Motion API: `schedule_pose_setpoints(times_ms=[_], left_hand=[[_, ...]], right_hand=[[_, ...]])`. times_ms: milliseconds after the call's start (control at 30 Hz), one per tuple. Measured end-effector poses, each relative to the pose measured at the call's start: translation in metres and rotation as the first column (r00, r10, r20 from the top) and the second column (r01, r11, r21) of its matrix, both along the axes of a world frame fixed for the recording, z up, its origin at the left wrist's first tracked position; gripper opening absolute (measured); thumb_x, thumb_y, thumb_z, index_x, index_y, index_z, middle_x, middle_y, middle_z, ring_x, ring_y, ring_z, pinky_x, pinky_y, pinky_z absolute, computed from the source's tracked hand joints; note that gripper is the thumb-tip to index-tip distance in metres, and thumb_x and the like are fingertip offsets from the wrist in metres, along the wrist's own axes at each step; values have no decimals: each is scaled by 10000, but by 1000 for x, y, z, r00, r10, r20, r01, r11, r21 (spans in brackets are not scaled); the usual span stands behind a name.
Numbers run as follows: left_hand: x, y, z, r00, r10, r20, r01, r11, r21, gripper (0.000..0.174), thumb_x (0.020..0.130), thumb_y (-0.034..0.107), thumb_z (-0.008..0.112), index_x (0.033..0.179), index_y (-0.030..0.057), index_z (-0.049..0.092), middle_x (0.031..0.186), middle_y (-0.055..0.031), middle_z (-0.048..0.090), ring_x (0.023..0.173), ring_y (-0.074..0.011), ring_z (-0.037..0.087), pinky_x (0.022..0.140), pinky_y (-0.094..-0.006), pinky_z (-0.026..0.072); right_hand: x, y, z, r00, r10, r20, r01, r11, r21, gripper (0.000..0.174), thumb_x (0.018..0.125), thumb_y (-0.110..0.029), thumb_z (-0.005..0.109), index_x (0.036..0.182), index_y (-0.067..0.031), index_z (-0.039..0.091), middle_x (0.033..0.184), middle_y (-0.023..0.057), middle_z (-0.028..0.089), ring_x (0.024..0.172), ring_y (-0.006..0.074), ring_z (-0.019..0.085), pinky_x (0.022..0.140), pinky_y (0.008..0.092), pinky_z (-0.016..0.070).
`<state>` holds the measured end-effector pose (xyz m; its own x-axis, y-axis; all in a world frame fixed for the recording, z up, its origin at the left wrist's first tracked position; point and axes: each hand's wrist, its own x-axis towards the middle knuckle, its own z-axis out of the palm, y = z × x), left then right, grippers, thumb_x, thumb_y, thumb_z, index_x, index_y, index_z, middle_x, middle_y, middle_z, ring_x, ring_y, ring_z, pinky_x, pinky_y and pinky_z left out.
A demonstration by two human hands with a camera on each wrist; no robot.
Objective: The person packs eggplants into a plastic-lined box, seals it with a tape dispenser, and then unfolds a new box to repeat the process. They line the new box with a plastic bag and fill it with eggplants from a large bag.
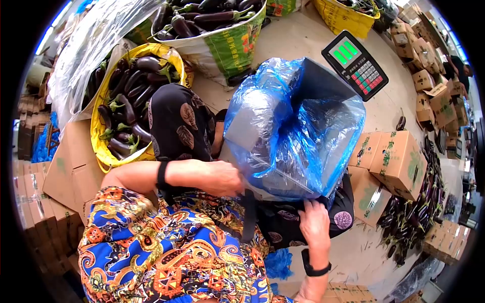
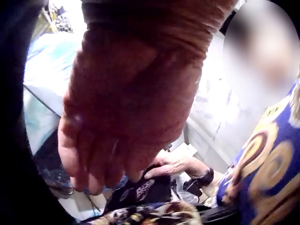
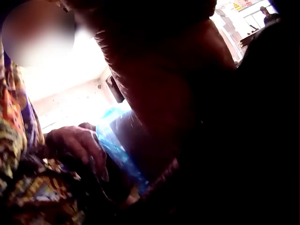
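Observation:
A box lined with a clear blue plastic bag (image 1: 283, 151) stands between the person's knees; the film spreads over its rim and sides. The left hand (image 1: 225, 178) hovers beside the box's near left corner, blurred in the head view. Up close in the left wrist view, its fingers (image 2: 96, 176) hang loosely bent with nothing between them. At the near edge of the box, the right hand (image 1: 314, 222) has its fingertips right by the blue film, over the dark patterned trouser leg (image 1: 280, 222). Darkness hides most of the right hand in its own wrist view.
A scale display (image 1: 356, 65) with lit green digits stands behind the box. Eggplants fill a yellow sack (image 1: 94, 136) at left and a white-green sack (image 1: 232, 50) at the back. Closed cartons (image 1: 399, 161) and heaped loose eggplants (image 1: 417, 217) lie at right.

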<state>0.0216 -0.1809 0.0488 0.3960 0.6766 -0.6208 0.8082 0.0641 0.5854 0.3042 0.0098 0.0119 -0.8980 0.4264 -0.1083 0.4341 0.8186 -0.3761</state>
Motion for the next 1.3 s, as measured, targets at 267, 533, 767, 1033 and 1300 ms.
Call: schedule_pose_setpoints(times_ms=[267, 533, 767, 1033, 1300], left_hand=[[-73, -1, 73, 945, 208, 251, -304, 841, 448, 376, 856, 158, 716, 1201, 44, 619, 941, -162, 642, 881, -366, 643, 773, -423, 544], [-183, 43, 97, 830, 495, 257, -540, 827, 154, 363, 925, 147, 650, 1273, 46, 626, 1062, -106, 708, 972, -201, 680, 857, -345, 543], [-220, 85, -7, 863, 506, -2, -504, 861, 64, 600, 941, 362, 634, 1430, 60, 464, 1196, -167, 677, 1015, -282, 674, 849, -387, 550], [-196, 101, -84, 623, 735, 267, -633, 675, -380, 654, 838, 561, 734, 1060, -48, 644, 915, -86, 651, 826, -162, 639, 680, -301, 542], [-197, 73, -112, 504, 742, 442, -603, 669, -435, 557, 852, 469, 751, 1079, -31, 653, 918, -46, 685, 789, -126, 626, 688, -295, 505]], right_hand=[[-22, 40, 51, 859, -490, -148, 432, 849, -304, 330, 888, -79, 658, 1201, 18, 621, 1126, 213, 665, 917, 335, 679, 787, 404, 532], [-40, 92, 11, 973, -225, 53, 197, 927, 318, 272, 893, -135, 638, 1139, -26, 603, 1062, 163, 633, 941, 360, 631, 813, 461, 530], [-121, 118, 24, 925, -281, 256, 231, 951, 207, 727, 858, -454, 672, 1348, 51, 488, 1211, 295, 603, 1158, 441, 572, 977, 480, 466], [-141, 143, -66, 816, -300, 495, 432, 884, -176, 992, 768, -509, 722, 1438, 80, 289, 1184, 382, 601, 1143, 501, 584, 983, 487, 472], [-109, 120, -48, 837, -29, 547, 286, 874, -392, 835, 845, -570, 617, 1312, 108, 477, 1194, 367, 603, 1164, 481, 577, 979, 466, 476]])
